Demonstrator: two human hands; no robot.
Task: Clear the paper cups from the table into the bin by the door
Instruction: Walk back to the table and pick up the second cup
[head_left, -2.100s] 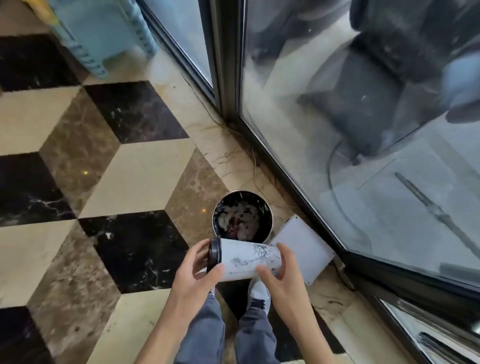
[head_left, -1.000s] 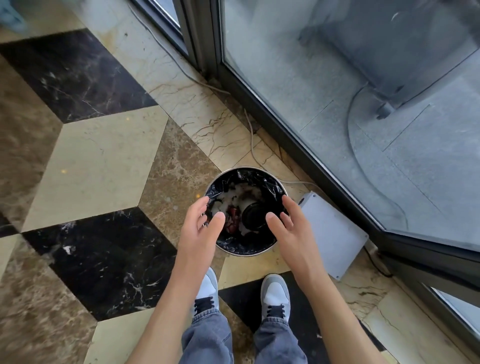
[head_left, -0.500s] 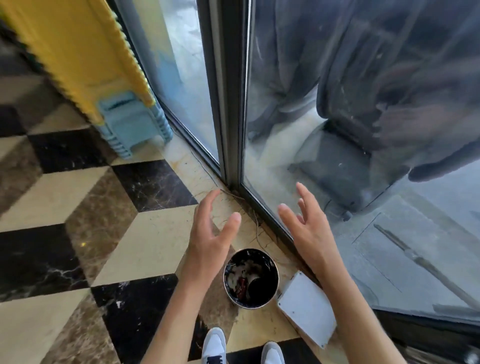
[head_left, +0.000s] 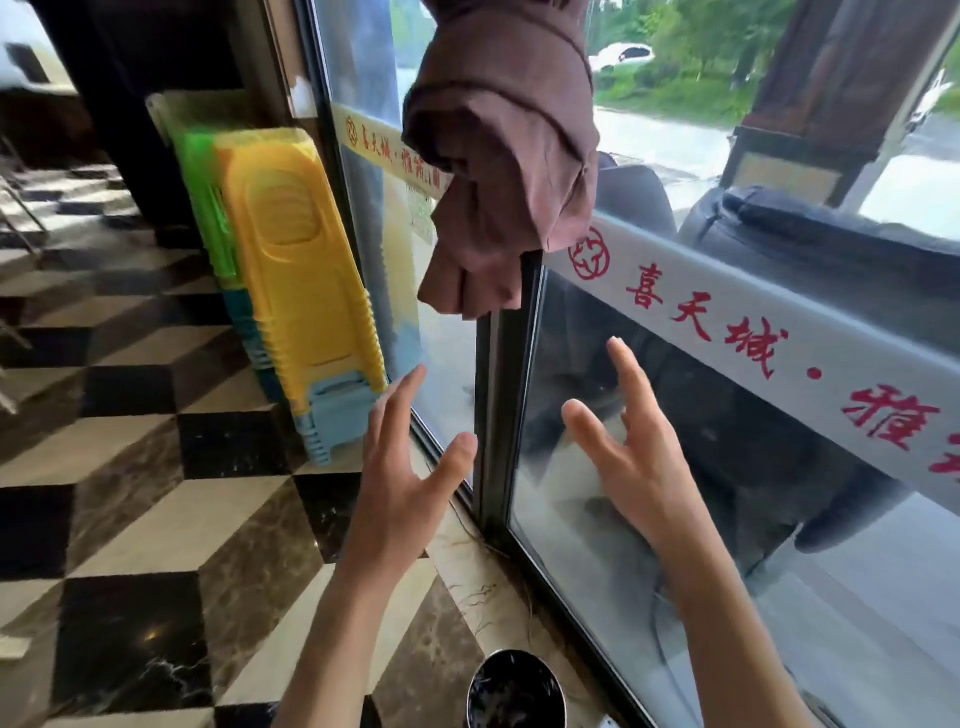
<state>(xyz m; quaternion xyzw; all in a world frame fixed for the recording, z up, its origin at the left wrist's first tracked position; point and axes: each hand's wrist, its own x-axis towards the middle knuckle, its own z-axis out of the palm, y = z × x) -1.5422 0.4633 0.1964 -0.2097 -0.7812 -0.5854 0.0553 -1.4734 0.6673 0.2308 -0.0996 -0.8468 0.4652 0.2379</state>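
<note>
The small round bin (head_left: 514, 688) with a black liner stands on the floor at the bottom edge of the view, close to the glass door; only its top rim shows. My left hand (head_left: 402, 491) and my right hand (head_left: 631, 460) are raised well above it, palms facing each other, fingers spread, nothing in either. No paper cup is visible.
The glass door frame (head_left: 493, 415) rises just beyond my hands, with a brown cloth (head_left: 501, 156) hanging on it. A stack of yellow and blue plastic stools (head_left: 306, 291) leans against the glass at left. Chequered marble floor (head_left: 156, 519) spreads to the left.
The white cup I held over the bin went into it and my hands came away empty. Since then the view has tilted upward, and both hands have risen away from the bin.
</note>
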